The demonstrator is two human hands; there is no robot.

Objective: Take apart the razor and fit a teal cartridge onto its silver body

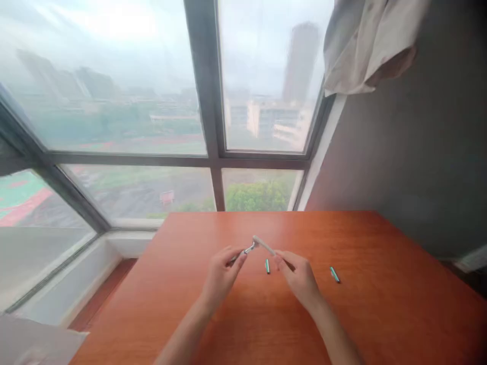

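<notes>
My left hand (pixel 224 266) is closed on a shiny metal razor handle (pixel 249 248), which points up and to the right. My right hand (pixel 299 274) pinches a slim, pale stick (pixel 265 245) that looks like a toothbrush. Its far end meets the tip of the razor handle above the table, and fine detail there is too small to make out. On the table between my hands lies a green-and-black razor cartridge (pixel 267 266). A second razor cartridge (pixel 335 274) rests farther right, beyond my right hand.
The reddish-brown wooden table (pixel 380 314) spans the space before me. Behind it stand large windows with a grey frame (pixel 215 161). A pale cloth (pixel 365 50) hangs at the upper right, beside a grey wall (pixel 399 152). White fabric (pixel 34 339) shows at the lower left.
</notes>
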